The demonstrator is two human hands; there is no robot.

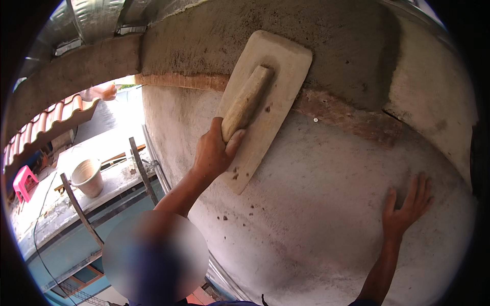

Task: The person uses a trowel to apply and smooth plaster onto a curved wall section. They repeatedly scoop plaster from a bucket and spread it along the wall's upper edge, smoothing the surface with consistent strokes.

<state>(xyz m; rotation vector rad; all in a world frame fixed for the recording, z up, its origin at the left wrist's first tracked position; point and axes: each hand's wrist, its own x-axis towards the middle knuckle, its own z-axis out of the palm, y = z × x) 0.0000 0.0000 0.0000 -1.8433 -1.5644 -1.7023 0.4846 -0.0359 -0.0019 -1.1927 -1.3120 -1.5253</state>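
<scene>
My left hand point(217, 149) is wrapped round the lower end of the handle of a pale plastering float point(278, 99). The float's long flat plate lies tilted across the wall, its upper end over dark wet plaster point(352, 56) and its lower end over the lighter wall point(301, 204). My right hand point(407, 208) rests on the light wall at the right, fingers spread, holding nothing. Between the wet plaster and the light wall runs a reddish-brown strip point(347, 115), partly hidden behind the float. Small crumbs of mortar cling to the float and the wall below it.
At the left, two ladder rails point(80, 209) rise beside a ledge bearing a pale bucket point(88, 178). Farther off are a pink stool point(24, 182) and a tiled roof edge point(48, 125). Metal roofing sheets point(97, 20) hang overhead. A blurred patch hides part of my left arm.
</scene>
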